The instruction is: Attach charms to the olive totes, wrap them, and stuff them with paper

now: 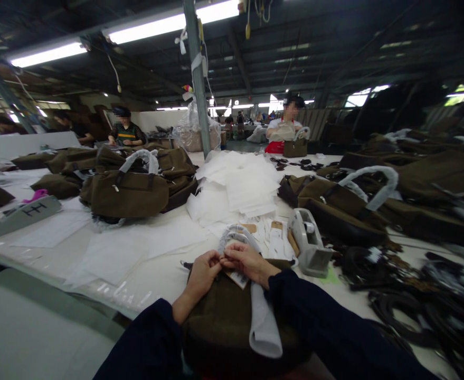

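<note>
An olive-brown bag [219,311] with dark trim stands at the table's near edge, right in front of me. Its handle [232,232] is wrapped in pale padding and rises behind my fingers. My left hand [203,274] and my right hand [244,261] meet at the base of this handle, fingertips pinched together. Whatever small thing lies between them is hidden. Under my right hand a white tag [238,278] lies against the bag. A rolled white padding strip [264,324] hangs down the bag beside my right sleeve.
A grey tape dispenser [311,245] stands right of the bag, beside loose tags [276,237]. White sheets [242,184] are heaped beyond. More bags [126,192] sit left and right [334,206]. Dark coiled straps [368,266] lie right. A co-worker [289,126] stands across the table.
</note>
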Tool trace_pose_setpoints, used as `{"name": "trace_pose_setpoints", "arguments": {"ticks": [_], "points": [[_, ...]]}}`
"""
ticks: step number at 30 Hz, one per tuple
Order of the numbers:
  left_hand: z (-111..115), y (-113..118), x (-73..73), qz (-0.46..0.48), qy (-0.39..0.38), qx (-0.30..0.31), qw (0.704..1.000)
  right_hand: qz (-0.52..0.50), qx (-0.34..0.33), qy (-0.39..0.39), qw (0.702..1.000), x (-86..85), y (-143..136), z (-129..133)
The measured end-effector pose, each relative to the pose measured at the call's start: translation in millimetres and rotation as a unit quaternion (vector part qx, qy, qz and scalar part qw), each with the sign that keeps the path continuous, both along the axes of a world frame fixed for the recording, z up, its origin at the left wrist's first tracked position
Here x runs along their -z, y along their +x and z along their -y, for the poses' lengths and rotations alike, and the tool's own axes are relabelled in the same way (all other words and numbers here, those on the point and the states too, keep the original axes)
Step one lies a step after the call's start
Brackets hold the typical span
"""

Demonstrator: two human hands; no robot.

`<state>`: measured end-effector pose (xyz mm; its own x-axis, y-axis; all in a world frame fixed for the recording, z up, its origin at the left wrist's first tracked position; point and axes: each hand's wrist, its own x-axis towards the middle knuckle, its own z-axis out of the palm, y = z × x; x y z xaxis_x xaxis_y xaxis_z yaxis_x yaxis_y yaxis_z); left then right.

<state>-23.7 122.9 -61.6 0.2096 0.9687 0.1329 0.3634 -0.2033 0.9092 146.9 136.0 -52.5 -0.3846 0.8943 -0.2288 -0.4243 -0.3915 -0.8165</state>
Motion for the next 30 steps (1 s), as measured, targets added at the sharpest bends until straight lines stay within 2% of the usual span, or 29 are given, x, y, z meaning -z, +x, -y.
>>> {"name": "trace_pose_setpoints", "arguments": {"ticks": [7, 15, 19, 22, 26, 30], "points": [[4.6, -1.3, -3.9, 0.005, 0.015, -0.021, 1.0, -0.016, 0.021, -0.01, 1.0, 1.8, -0.2, -1.0], [5.1, -3.6, 3.7, 0.038, -0.011, -0.012, 0.999, -0.029, 0.041, -0.014, 0.999, 2.8, 1.1, -1.8], [9.2, -2.2, 2.3, 0.029, 0.051, -0.001, 0.998, -0.028, 0.054, -0.024, 0.998, 4.6, 0.4, -3.1], [14.7, -1.6, -2.1, -0.015, 0.11, 0.028, 0.993, -0.022, 0.06, -0.031, 0.997, 5.3, 0.2, -3.4], [20.5, -4.0, -8.2, -0.107, 0.143, 0.077, 0.981, -0.015, 0.064, -0.037, 0.997, 5.8, 1.0, -3.7], [21.3, -6.9, -10.4, -0.239, 0.192, 0.138, 0.942, -0.006, 0.056, -0.045, 0.997, 5.3, 0.5, -4.3]]}}
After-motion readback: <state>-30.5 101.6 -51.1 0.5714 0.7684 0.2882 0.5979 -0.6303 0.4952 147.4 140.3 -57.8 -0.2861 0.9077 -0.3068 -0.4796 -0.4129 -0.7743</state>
